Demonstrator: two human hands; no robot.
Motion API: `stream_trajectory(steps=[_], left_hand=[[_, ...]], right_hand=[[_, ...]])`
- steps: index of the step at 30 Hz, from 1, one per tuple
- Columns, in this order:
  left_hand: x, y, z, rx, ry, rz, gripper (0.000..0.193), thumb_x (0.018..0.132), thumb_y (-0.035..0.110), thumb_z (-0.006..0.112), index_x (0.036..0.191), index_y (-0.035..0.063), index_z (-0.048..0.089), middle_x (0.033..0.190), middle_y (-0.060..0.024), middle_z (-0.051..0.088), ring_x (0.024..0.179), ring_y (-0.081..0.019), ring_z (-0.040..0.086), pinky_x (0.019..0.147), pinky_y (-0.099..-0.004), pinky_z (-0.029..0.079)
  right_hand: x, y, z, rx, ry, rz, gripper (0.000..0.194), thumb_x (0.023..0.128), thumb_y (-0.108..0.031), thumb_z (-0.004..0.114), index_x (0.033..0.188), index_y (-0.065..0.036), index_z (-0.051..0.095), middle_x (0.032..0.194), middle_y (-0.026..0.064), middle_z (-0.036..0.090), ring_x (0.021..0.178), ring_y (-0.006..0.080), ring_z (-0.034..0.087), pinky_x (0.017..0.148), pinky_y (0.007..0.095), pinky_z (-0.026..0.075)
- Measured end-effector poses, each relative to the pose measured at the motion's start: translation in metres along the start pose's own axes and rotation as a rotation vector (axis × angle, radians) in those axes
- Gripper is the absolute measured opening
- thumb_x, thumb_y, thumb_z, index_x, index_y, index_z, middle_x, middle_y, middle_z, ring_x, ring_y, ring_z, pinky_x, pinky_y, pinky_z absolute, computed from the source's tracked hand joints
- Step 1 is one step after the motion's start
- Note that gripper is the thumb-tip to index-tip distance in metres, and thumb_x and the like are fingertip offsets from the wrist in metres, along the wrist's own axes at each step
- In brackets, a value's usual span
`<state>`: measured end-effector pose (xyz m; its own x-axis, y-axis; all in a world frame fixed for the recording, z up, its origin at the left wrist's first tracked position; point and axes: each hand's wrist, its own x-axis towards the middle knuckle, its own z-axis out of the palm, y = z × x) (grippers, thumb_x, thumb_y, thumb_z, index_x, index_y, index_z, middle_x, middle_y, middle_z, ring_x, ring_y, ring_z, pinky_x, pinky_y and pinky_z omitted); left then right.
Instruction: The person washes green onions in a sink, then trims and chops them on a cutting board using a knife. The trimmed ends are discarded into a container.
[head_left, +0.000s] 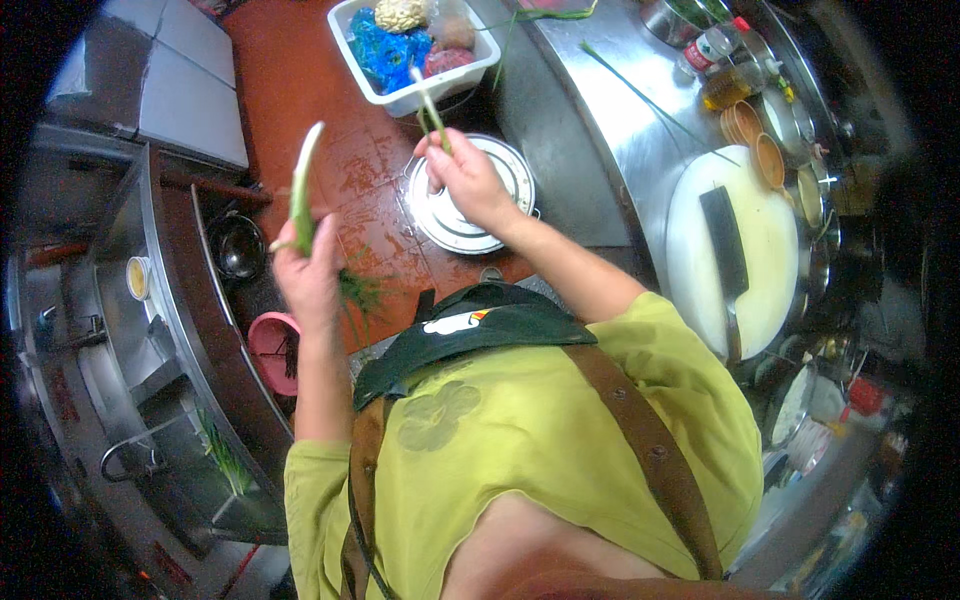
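Observation:
My left hand (306, 266) grips a scallion (303, 184), its thick white end pointing up past the thumb. Thin green leaves (364, 291) hang down beside that wrist, slightly blurred. To the right and a little higher, my right hand (469, 180) pinches a slimmer scallion stalk (424, 94) between thumb and fingers. The white tip of that stalk overlaps the rim of the white plastic basin (409, 103) in view. The two hands are apart, held in front of my body above the red tiled floor (360, 202).
A round lidded metal container (517, 176) lies below my right hand. On the steel counter (600, 75) at right, a cleaver (726, 240) rests on a white chopping board (686, 225), near bottles (705, 52) and bowls. At left are a wok (238, 244), a pink bucket (271, 345) and more scallions (225, 454).

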<state>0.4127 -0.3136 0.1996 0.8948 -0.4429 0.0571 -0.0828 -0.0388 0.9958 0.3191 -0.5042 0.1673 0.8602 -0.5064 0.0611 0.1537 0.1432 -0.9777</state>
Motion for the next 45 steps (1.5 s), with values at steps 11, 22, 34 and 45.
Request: stream_trajectory(steps=[11, 22, 34, 45], left_hand=[[0.044, -0.013, 0.113, -0.244, -0.24, -0.093, 0.016, 0.082, 0.007, 0.067, 0.096, 0.0024, 0.061, 0.08, 0.0048, 0.057, 0.067, -0.0014, 0.048, 0.059, -0.0154, 0.039], [0.115, -0.015, 0.08, -0.358, -0.797, -0.54, 0.016, 0.083, 0.019, 0.063, 0.091, 0.007, 0.055, 0.072, -0.002, 0.059, 0.047, -0.0042, 0.04, 0.043, -0.0182, 0.029], [0.148, -0.018, 0.096, -0.223, -1.106, -0.52, 0.021, 0.081, 0.021, 0.063, 0.093, 0.0047, 0.058, 0.076, -0.0029, 0.061, 0.049, -0.0037, 0.041, 0.044, -0.0167, 0.03], [0.156, 0.0, 0.161, -0.334, -1.148, -0.441, 0.043, 0.092, 0.04, 0.045, 0.096, 0.0001, 0.06, 0.076, -0.0076, 0.062, 0.052, -0.0071, 0.042, 0.048, -0.0172, 0.033]], right_hand=[[0.008, 0.007, -0.002, -0.747, 0.161, -0.336, 0.036, 0.085, -0.011, 0.051, 0.118, 0.0, 0.043, 0.105, 0.0216, 0.056, 0.097, 0.0388, 0.055, 0.081, 0.0447, 0.045], [0.045, -0.009, -0.017, 0.101, 0.15, 0.05, 0.04, 0.089, -0.02, 0.057, 0.121, 0.002, 0.047, 0.106, 0.0075, 0.057, 0.097, 0.0135, 0.056, 0.085, 0.0278, 0.046], [0.06, -0.03, -0.05, 0.196, 0.255, 0.035, 0.022, 0.088, -0.013, 0.056, 0.106, 0.0, 0.057, 0.076, 0.0022, 0.057, 0.068, 0.0081, 0.055, 0.066, 0.0224, 0.049], [0.082, -0.061, -0.109, 0.103, 0.082, 0.028, 0.022, 0.082, -0.004, 0.054, 0.104, -0.002, 0.054, 0.085, 0.003, 0.059, 0.067, 0.0063, 0.053, 0.062, 0.0194, 0.046]])
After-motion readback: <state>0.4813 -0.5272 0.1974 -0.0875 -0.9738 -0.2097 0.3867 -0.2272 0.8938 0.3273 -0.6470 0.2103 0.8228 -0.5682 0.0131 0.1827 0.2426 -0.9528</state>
